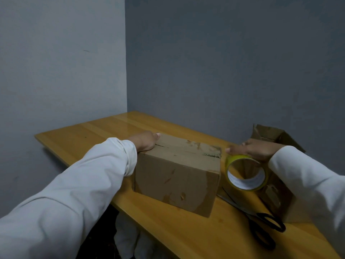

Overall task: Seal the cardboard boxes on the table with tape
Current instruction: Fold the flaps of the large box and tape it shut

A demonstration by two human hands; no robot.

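- A closed cardboard box (177,171) sits in the middle of the wooden tabletop (93,135). Its top flaps are folded down, and the line where they meet runs from left to right.
- The left hand (146,141) rests on the far left top corner of the box. I think it is there to hold the flaps down and stop the box from sliding when the tape goes on.
- The left hand's thumb lies on top of the box. The other fingers go over the far side, so I cannot tell how they sit.
- The left arm reaches out long and almost straight, in a white sleeve (74,193).
- The right hand (255,148) holds a roll of yellow tape (246,172) from above, just beside the right end of the box.
- The fingers of the right hand curl over the top of the roll, and the fingertips point toward the box. The roll stands on its edge, so its hole faces us.
- The roll is up near the top edge of the box, I think so the tape can start at the right end of the flap line. I cannot see a loose bit of tape.
- Old marks and torn bits show near that right end.
- A second box (276,137) with open flaps waits behind the right hand.
- Scissors (261,217) with black handles lie on the tabletop near the right arm, close by for cutting.
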